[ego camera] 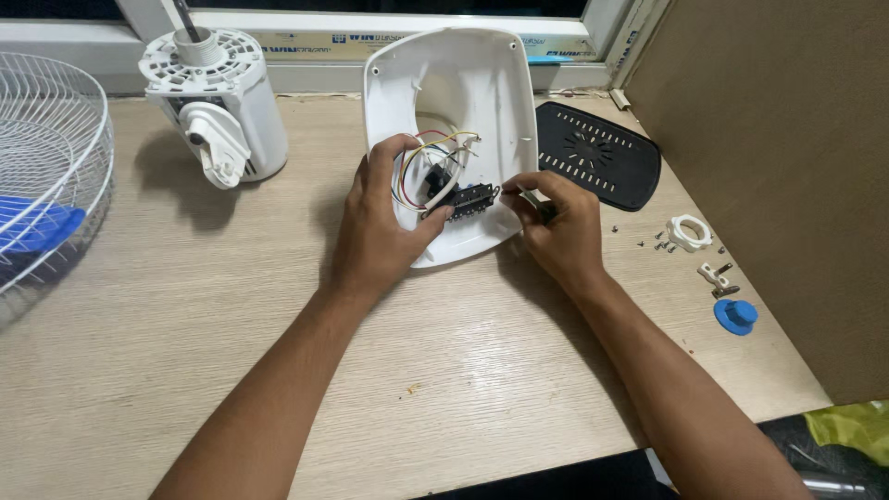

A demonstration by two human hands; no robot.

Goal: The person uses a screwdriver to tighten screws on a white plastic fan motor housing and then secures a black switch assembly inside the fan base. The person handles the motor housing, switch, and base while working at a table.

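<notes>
A person's left hand (378, 218) grips the switch block (468, 200) and wires (428, 159) inside a white fan base shell (482, 102). The right hand (556, 227), just beside it, pinches a small dark part (539, 206) against the shell's edge. The step appears to be working on the switch; the next move needs steady fingertip control.

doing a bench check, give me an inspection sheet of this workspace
surface: pale wooden table, scuffed
job's things: white fan base shell tilted open; black switch block inside
clutter: motor unit, wire fan guard, black vented plate, white ring, blue cap, loose screws
hands: left hand holds the shell rim; right hand pinches at the switch block
cables: coloured wires inside shell
surroundings: window frame, brown panel
</notes>
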